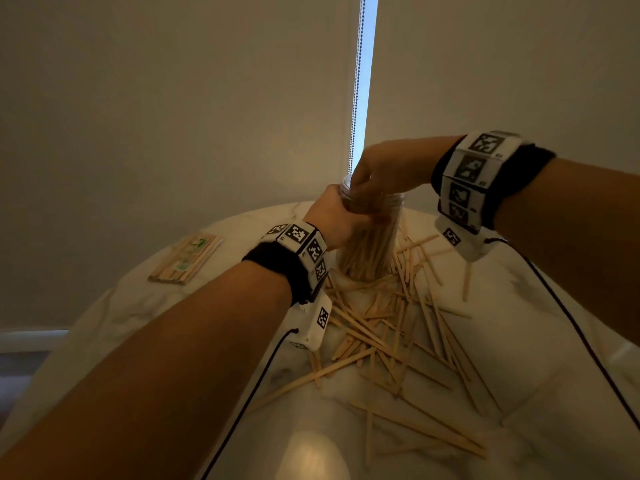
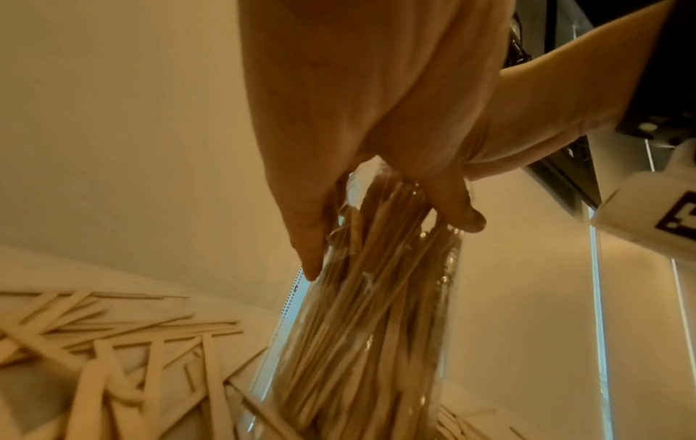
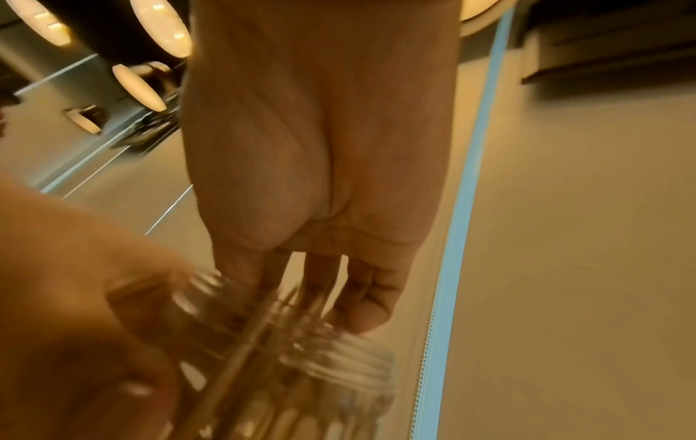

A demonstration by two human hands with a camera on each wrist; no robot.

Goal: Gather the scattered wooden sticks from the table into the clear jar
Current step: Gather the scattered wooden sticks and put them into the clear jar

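Observation:
A tall clear jar (image 1: 370, 247) packed with wooden sticks stands at the far middle of the white marble table (image 1: 121, 317). My left hand (image 1: 332, 216) grips the jar just below its threaded neck, thumb and fingers wrapped round the glass (image 2: 388, 244). My right hand (image 1: 372, 176) hangs over the jar's mouth with fingertips pointing down. In the right wrist view, that hand (image 3: 297, 282) pinches a few thin sticks that run down into the jar (image 3: 301, 372). Many loose sticks (image 1: 391, 327) lie criss-crossed in front of the jar, and more scattered sticks (image 2: 113, 342) show in the left wrist view.
A wrapped pack of sticks (image 1: 185, 258) lies at the table's far left. A window blind with a bead cord (image 1: 356, 81) hangs right behind the jar. Black wrist cables (image 1: 554, 299) trail over the table. The round table's edge curves close behind the jar.

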